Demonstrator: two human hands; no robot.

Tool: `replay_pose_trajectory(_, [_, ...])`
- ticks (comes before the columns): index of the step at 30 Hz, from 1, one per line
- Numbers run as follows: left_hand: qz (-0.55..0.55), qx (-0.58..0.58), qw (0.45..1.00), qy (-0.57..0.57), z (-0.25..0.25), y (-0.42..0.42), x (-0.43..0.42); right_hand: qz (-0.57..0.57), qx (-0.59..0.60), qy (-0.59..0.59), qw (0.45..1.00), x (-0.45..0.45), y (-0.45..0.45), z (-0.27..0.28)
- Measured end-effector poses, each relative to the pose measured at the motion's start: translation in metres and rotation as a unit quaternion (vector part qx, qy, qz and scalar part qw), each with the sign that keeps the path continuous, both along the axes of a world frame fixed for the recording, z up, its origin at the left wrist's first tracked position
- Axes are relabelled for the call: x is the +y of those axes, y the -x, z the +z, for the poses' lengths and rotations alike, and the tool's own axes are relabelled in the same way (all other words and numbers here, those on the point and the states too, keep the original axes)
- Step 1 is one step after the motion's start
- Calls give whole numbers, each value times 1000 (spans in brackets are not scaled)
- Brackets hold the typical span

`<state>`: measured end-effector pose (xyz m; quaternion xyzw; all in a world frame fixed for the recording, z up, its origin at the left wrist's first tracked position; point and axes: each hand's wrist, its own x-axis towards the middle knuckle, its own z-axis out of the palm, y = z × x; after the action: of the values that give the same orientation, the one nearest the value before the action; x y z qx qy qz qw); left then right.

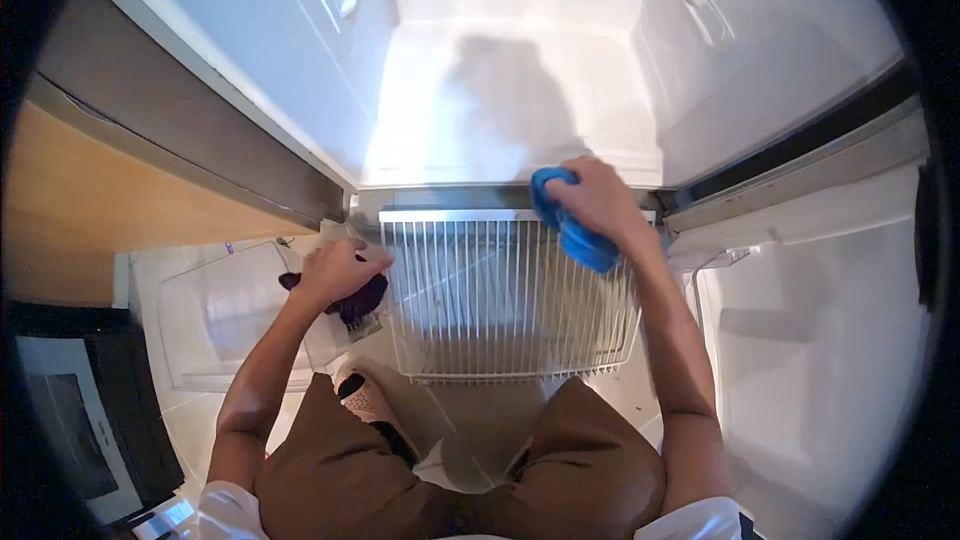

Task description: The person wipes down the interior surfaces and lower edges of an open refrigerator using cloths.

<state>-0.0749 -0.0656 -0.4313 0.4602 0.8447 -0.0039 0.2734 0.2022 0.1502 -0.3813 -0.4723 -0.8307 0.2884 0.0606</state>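
A blue cloth [580, 235] hangs from my right hand [597, 202], whose fingers are closed round it just above the back right part of a white wire shelf [510, 290]. Beside the shelf's back left corner is my left hand [345, 268], its fingers curled over a dark purple cloth [362, 305]; part of that cloth shows beneath the hand, and whether the fingers grip it is hard to tell. Beyond the shelf lies the white interior floor [510, 110] of an open fridge.
A clear plastic drawer [225, 320] lies on the floor at the left. The open fridge door [820, 330] stands at the right. Wooden cabinet [130, 190] and a dark appliance [90, 420] are at the left. My knees and a shoe [365, 395] are below the shelf.
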Motion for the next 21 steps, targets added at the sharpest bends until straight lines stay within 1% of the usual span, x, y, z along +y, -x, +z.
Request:
replay_pose_trajectory(1, [21,-13,999,-26,-15,2,-3,-2,-3,-1,1000,-5,0,-8])
replay_pose_trajectory(2, [26,-62,998,-15,-27,5,-2,26,-34,33,999,-9,1,-13])
replay_pose_trajectory(3, [26,-63,998,-17,-40,9,-2,55,-64,68,994,-12,2,-21])
replay_pose_trajectory(4, [18,-143,989,-25,-53,14,-1,98,-72,51,991,-10,-1,-40])
replay_pose_trajectory(5, [9,-222,974,-32,-58,16,-2,100,-72,50,991,-11,-3,-48])
replay_pose_trajectory(6, [12,-222,974,-33,-61,17,-3,106,-62,47,991,-12,-3,-54])
replay_pose_trajectory(7, [25,-253,966,-50,-63,16,-4,112,-52,45,991,-13,-3,-56])
replay_pose_trajectory(8, [37,-284,956,-67,-63,15,-5,114,-53,46,991,-14,-2,-57])
replay_pose_trajectory(9, [39,-284,956,-67,-64,15,-7,109,-68,48,991,-14,-1,-56])
replay_pose_trajectory(11, [39,-313,946,-71,-64,13,-10,105,-80,46,990,-15,2,-49])
replay_pose_trajectory(12, [38,-310,947,-75,-62,15,-11,121,-104,60,985,-16,6,-44])
replay_pose_trajectory(13, [43,-333,941,-28,-59,17,-16,136,-131,78,979,-20,9,-36])
replay_pose_trajectory(14, [49,-356,933,21,-55,18,-22,136,-130,78,979,-24,13,-20])
replay_pose_trajectory(15, [49,-356,933,22,-48,19,-27,174,-167,124,963,-27,18,0])
replay_pose_trajectory(16, [15,-373,928,13,-40,18,-33,211,-202,169,941,-26,21,13])
replay_pose_trajectory(17, [-19,-389,921,4,-33,16,-39,211,-203,172,941,-22,24,17])
replay_pose_trajectory(18, [-24,-406,913,-26,-28,10,-46,272,-156,152,937,-15,26,19])
replay_pose_trajectory(19, [-22,-407,913,-25,-28,8,-54,332,-109,133,927,-11,30,20])
replay_pose_trajectory(20, [-27,-400,915,-40,-29,6,-63,306,-2,65,950,-14,39,19])
replay_pose_trajectory(21, [-31,-390,919,-56,-28,4,-71,274,107,-6,956,-21,54,17])
